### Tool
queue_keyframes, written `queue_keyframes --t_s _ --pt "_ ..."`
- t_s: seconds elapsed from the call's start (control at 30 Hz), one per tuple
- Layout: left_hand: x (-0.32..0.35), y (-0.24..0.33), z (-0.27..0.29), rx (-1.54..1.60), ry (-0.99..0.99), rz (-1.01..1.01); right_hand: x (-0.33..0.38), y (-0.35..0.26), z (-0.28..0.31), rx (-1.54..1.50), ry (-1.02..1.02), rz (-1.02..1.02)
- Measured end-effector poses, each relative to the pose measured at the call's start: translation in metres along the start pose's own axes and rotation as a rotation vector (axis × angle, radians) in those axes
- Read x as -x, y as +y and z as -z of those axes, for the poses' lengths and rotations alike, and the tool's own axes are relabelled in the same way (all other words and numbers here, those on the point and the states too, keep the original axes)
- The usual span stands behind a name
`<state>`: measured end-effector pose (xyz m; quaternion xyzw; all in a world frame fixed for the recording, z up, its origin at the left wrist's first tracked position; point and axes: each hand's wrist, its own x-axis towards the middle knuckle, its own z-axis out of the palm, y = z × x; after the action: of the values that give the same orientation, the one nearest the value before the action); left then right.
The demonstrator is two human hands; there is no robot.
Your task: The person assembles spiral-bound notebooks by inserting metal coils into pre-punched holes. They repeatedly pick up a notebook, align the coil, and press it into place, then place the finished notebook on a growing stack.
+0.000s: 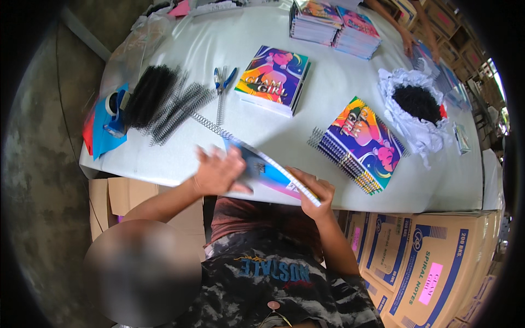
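Note:
My right hand (317,192) grips the near end of a notebook (267,167), held tilted with its edge up above the table's front edge. A dark spiral wire coil (210,124) runs out from the notebook's far end toward the upper left. Beside the notebook's left face is my left hand (221,168), blurred by motion, its fingers spread with nothing seen in them. Whether it touches the notebook I cannot tell. Past the coil lie blue-handled pliers (223,79) and a heap of loose black coils (175,109).
Colourful notebooks (273,76) are stacked ahead, and coil-bound ones (363,139) at the right. White wrapping (394,123) holds black material. A blue tape dispenser (116,117) sits at the left. Taller stacks (333,30) and another person's hands (409,44) are at the far side. Cartons (432,268) stand below right.

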<state>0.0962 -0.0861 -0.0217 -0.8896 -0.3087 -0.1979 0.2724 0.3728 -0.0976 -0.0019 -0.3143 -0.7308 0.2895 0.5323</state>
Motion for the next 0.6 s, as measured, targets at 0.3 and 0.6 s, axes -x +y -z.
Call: queue_keyframes --t_s 0.3,0.6 --pt "-0.005 0.012 0.006 0.077 0.28 0.04 -0.002 -0.008 -0.013 0.029 0.008 0.173" --pt "-0.03 -0.034 0.014 -0.09 0.529 0.191 -0.006 -0.01 -0.008 0.036 -0.048 0.321"
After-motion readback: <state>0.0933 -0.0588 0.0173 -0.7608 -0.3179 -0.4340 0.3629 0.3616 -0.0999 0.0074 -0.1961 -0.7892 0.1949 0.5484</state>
